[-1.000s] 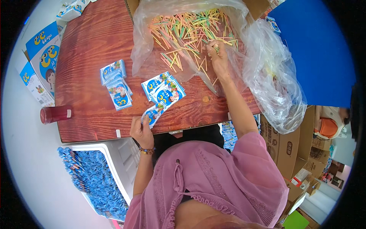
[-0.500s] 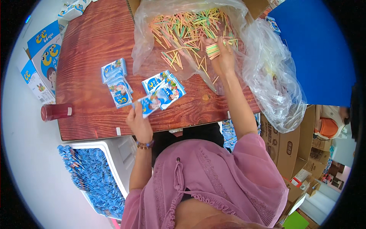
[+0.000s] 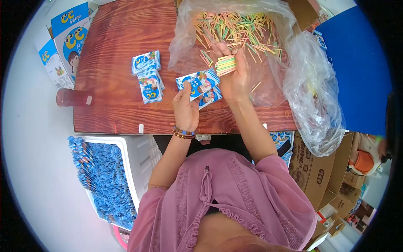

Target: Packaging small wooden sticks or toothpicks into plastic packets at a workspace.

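Observation:
My left hand (image 3: pixel 186 110) pinches a small blue and white packet (image 3: pixel 197 84) by its left end, thumb on top. Beneath it, another such packet (image 3: pixel 211 97) shows on the wooden table. In my right hand (image 3: pixel 236 86) is a bundle of thin pastel sticks (image 3: pixel 226 65), yellow, green and pale pink, gripped between thumb and fingers. The bundle's left end is close to the packet's right end; whether it touches the opening cannot be seen. Beyond my right hand lies a loose pile of coloured sticks (image 3: pixel 239 31) on a clear plastic bag (image 3: pixel 181 46).
Several packets (image 3: pixel 150 86) lie overlapped left of my left hand. A red-lidded jar (image 3: pixel 71 97) stands by the table's left edge, near printed cartons (image 3: pixel 71 44). Below left, a white bin (image 3: pixel 126 155) is heaped with blue packets. Crumpled plastic (image 3: pixel 312 92) hangs over the right edge, above cardboard boxes (image 3: pixel 312 168).
My right hand has drawn the stick bundle back from the pile, nearer to me. My left hand has brought the packet rightward beside it. The whole view has shifted a little.

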`<state>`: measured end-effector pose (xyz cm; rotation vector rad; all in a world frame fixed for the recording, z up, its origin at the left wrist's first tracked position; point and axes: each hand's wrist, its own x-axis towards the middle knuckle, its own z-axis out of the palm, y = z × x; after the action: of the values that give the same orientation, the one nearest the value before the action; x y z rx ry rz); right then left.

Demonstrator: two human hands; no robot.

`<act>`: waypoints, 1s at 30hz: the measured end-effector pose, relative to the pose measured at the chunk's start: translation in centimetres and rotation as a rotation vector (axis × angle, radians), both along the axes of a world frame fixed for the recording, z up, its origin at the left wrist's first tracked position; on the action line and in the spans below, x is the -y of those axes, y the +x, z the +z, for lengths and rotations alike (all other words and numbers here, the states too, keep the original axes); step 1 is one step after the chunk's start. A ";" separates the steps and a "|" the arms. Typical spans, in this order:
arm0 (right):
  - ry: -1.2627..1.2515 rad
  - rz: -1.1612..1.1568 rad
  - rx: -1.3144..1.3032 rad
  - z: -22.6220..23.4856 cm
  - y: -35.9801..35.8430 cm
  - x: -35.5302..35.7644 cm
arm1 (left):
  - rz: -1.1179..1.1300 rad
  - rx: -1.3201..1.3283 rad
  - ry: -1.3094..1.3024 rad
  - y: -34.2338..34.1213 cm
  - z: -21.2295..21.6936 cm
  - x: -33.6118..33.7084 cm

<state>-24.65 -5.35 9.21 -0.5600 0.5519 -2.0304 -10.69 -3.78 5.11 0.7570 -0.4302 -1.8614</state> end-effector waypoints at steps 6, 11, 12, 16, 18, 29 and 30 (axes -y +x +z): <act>-0.021 -0.078 -0.069 0.7 1.3 -0.1 | -0.013 -0.029 0.045 0.2 -0.3 0.2; 0.085 -0.144 -0.049 0.8 2.2 -0.7 | -0.002 -0.031 0.042 0.1 -0.7 0.1; 0.116 -0.162 -0.036 0.8 2.3 -0.8 | 0.012 -0.025 0.037 0.1 -0.7 0.1; 0.086 -0.169 -0.078 0.9 2.7 -1.3 | 0.008 -0.018 0.020 0.3 -0.7 0.0; 0.086 -0.194 -0.092 0.6 2.7 -1.3 | 0.006 -0.008 0.002 0.3 -0.7 0.1; 0.020 -0.129 -0.061 0.7 2.8 -1.5 | 0.016 0.018 0.002 0.2 -0.5 -0.2; 0.017 -0.136 -0.072 0.8 2.7 -1.6 | 0.016 0.026 0.012 0.1 -0.4 -0.2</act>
<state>-21.90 -3.77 10.04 -0.6019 0.6656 -2.1380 -10.56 -3.59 4.69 0.7914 -0.4280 -1.8422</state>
